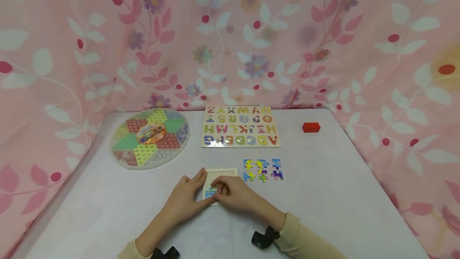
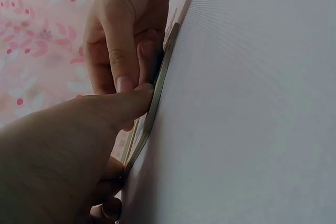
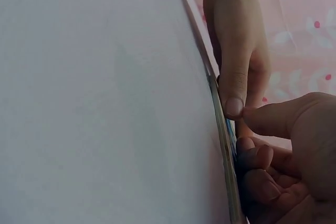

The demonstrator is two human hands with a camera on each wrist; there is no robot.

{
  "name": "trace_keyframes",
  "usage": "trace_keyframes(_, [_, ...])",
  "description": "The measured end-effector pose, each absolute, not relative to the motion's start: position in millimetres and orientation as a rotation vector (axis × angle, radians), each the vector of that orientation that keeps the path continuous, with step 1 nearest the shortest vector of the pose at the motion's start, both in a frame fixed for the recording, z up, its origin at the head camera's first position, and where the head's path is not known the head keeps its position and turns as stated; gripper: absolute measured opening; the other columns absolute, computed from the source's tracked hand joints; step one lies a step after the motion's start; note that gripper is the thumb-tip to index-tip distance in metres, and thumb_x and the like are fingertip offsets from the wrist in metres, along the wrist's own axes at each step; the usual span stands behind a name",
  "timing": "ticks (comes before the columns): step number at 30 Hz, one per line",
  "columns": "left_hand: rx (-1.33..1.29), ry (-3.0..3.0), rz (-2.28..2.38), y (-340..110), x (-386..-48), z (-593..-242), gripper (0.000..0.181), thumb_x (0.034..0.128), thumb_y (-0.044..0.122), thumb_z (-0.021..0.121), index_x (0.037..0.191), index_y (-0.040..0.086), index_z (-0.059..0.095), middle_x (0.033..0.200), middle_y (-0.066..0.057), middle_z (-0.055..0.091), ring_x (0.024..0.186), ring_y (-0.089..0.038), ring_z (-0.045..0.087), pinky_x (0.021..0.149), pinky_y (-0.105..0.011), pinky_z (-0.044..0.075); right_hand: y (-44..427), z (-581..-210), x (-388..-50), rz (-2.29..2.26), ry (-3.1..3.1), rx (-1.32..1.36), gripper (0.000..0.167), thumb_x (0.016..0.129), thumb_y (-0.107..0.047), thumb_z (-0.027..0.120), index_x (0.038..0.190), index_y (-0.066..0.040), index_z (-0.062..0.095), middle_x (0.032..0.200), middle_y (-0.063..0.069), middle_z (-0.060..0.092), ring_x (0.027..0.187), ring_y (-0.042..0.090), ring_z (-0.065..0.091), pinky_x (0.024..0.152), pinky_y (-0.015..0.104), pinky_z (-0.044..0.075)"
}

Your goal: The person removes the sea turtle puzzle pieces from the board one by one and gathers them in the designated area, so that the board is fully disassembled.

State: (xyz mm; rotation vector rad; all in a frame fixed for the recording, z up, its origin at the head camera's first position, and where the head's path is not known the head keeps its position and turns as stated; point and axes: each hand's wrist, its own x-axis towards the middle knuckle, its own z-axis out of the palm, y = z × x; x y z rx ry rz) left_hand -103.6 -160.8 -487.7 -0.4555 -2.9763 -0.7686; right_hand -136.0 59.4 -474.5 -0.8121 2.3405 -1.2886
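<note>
Left hand (image 1: pixel 185 196) is spread along the left and near edges of the square pale-wood puzzle tray (image 1: pixel 225 170), so I'd press lightly and seat pieces flat, tab to notch. Right hand (image 1: pixel 235 194) has curled fingers over the tray; can't tell if they pinch anything, knuckles hide it. Tray's well in from the white worktop (image 1: pixel 323 195) sides, blue jigsaw pieces (image 1: pixel 210 192) in the tray's near-left corner, worktop's near edge cut off
</note>
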Motion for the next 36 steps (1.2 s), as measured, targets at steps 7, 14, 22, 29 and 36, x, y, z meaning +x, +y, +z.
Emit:
trace_keyframes(7, [-0.563,-3.041,-0.713,-168.7,-103.5,-484.1,0.102,0.0812,0.069,0.081,0.158,0.009,0.051,0.167,-0.002,0.044,0.09,-0.01,0.044,0.075,-0.026,0.043,61.0,-478.9,-132.5,-1.264,2.378,-0.845,0.029,0.092,-0.014,0.084,0.118,-0.005,0.075,0.088,-0.007,0.062,0.066,-0.002,0.049,0.062,0.018,0.043])
trace_keyframes(14, [-0.672,-3.035,-0.722,-174.7,-105.1,-483.5,0.105,0.0825,0.072,0.078,0.159,0.006,0.049,0.168,-0.005,0.042,0.093,-0.011,0.045,0.08,-0.027,0.046,63.2,-476.6,-132.7,-1.198,2.43,-0.835,0.029,0.089,-0.017,0.088,0.113,-0.008,0.075,0.091,-0.004,0.059,0.068,0.0,0.05,0.067,0.019,0.045])
trace_keyframes(22, [-0.724,-3.033,-0.816,-183.7,-109.7,-485.4,0.101,0.083,0.064,0.083,0.159,0.007,0.049,0.168,-0.001,0.043,0.089,-0.007,0.04,0.08,-0.027,0.045,63.4,-475.2,-133.4,-1.182,2.431,-0.823,0.029,0.087,-0.021,0.09,0.111,-0.01,0.075,0.09,-0.004,0.057,0.069,0.0,0.05,0.067,0.019,0.043])
trace_keyframes(29, [-0.78,-3.034,-0.86,-188.7,-112.5,-486.6,0.096,0.0851,0.057,0.084,0.159,0.007,0.049,0.169,-0.003,0.04,0.091,-0.006,0.041,0.084,-0.028,0.045,63.3,-475.8,-132.7,-1.18,2.426,-0.808,0.029,0.088,-0.021,0.089,0.111,-0.01,0.075,0.09,-0.004,0.056,0.068,0.0,0.05,0.067,0.019,0.042])
trace_keyframes(36, [-0.856,-3.047,-0.929,-195.6,-118.1,-484.4,0.09,0.0874,0.047,0.084,0.16,0.008,0.048,0.171,-0.003,0.037,0.096,-0.006,0.043,0.09,-0.031,0.046,64.4,-475.9,-133.4,-1.182,2.425,-0.802,0.028,0.089,-0.022,0.088,0.111,-0.011,0.074,0.092,-0.004,0.056,0.068,0.001,0.05,0.065,0.019,0.042])
